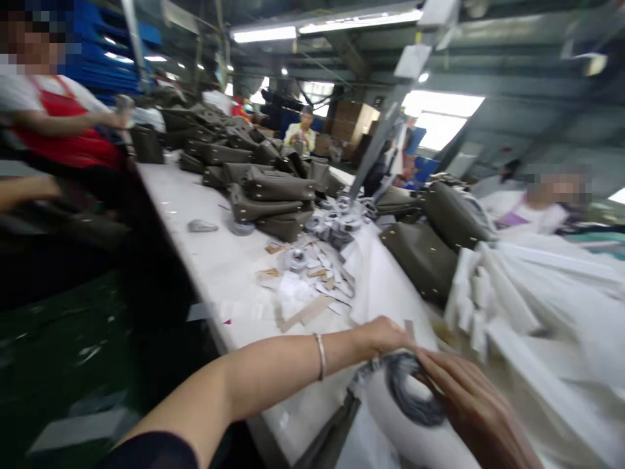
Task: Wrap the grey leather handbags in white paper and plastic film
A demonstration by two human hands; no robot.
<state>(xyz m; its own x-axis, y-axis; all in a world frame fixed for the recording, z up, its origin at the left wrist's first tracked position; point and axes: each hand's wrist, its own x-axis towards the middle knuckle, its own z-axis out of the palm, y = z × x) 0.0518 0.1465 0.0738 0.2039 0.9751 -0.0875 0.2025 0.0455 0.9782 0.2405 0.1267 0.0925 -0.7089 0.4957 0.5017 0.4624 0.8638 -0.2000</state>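
My left hand (385, 335) reaches across the white table (215, 260), its fingers pinched on the edge of a dark grey coiled strap or cord (413, 391). My right hand (469, 404) lies over the same coil, fingers curled down on it. The coil rests on white wrapping paper (385, 286) at the near table edge. A thin bracelet (321, 356) circles my left wrist. Motion blurs both hands.
Olive-grey handbags (273, 192) are piled along the table's middle and far end; more bags (424, 254) lie right of centre. Paper scraps and tape rolls (336, 225) litter the middle. White folded paper stacks (527, 293) fill the right. A person in a red apron (63, 130) stands left; others work beyond.
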